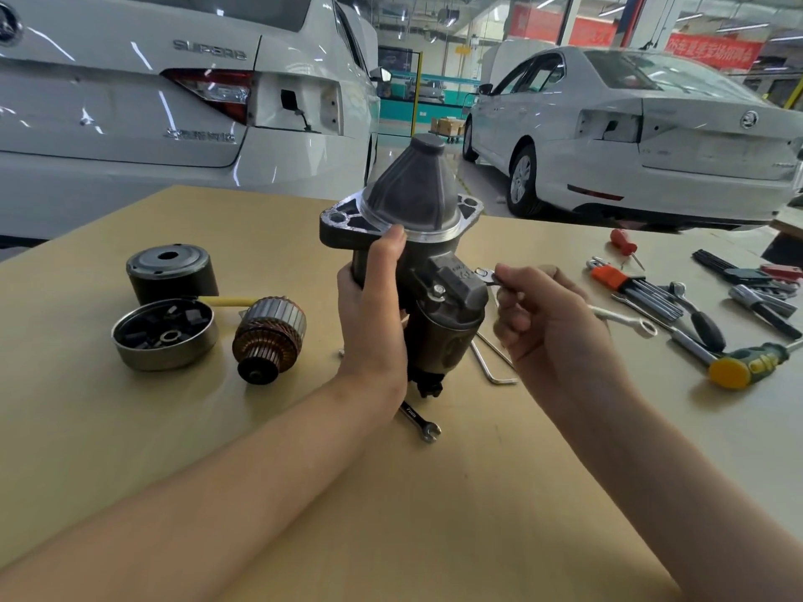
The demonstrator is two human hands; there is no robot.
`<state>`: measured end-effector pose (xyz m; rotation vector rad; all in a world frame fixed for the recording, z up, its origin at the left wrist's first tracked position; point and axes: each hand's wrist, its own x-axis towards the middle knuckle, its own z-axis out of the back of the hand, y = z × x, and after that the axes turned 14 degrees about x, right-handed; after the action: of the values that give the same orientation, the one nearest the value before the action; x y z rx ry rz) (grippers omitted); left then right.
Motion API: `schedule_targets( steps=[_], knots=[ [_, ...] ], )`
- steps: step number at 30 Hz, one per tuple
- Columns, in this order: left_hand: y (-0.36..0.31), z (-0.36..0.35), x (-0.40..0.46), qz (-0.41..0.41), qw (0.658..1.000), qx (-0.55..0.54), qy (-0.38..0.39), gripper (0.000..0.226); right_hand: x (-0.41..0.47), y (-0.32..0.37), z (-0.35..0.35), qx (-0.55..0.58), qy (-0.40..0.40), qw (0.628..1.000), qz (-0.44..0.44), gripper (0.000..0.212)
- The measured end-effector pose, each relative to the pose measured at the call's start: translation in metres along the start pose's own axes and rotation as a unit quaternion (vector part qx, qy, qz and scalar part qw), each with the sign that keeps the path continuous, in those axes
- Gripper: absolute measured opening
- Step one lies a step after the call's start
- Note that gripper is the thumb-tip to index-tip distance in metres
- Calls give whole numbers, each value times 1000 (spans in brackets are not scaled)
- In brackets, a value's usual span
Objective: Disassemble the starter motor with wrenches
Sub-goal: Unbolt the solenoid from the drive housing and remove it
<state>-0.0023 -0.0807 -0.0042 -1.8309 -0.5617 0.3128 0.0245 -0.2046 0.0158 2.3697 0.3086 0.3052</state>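
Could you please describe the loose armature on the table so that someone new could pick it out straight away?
Start at the starter motor housing held upright in the left hand and look left across the tan table. The armature lies nearest that hand, right of the shallow silver cap. Only it shows copper windings and a ribbed steel core.

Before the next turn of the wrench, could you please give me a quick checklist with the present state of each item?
1. Left hand grips the starter motor housing: ok.
2. Motor held upright, nose cone up: ok.
3. Right hand holds the small wrench: ok.
4. Wrench head seated on a fastener: cannot tell, the fastener is not visible.
5. Removed armature apart from the motor, on the table: ok.
6. Spare wrench lying under the left wrist: not ok.
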Motion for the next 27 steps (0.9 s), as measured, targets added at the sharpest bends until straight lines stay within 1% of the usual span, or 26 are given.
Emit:
schedule_targets(
  steps=[1,4,7,9,11,13,15,17,19,21,27],
  knots=[
    [0,0,1,2,1000,7,2,98,0,2,-1,4,0,1000,-2,24],
    [-2,0,0,4,1000,25,16,97,0,6,-2,-6,2,1000,4,32],
    [-4,-1,-3,-10,998,45,47,92,-5,9,-3,-110,26,993,35,28],
    [-6,-2,-6,-25,996,53,61,89,-7,10,-3,-190,33,980,53,31],
    [-7,-3,-7,-29,996,56,63,88,-7,11,-3,-210,31,976,43,36],
    [-7,-2,-7,-19,997,50,60,90,-5,11,-2,-154,27,988,14,29],
    [-7,-2,-7,-3,998,37,52,93,-2,14,-1,-43,5,999,0,20],
    [-6,-2,-7,4,999,26,38,95,2,16,0,27,-23,999,17,23],
    [-6,-2,-6,6,1000,14,17,97,2,16,0,47,-38,998,24,15],
    [-5,-2,-6,7,1000,-3,-2,98,1,12,0,52,-39,998,13,12],
    [-6,-2,-5,16,999,-24,-34,101,-1,-2,0,48,25,998,-9,27]
  ],
)
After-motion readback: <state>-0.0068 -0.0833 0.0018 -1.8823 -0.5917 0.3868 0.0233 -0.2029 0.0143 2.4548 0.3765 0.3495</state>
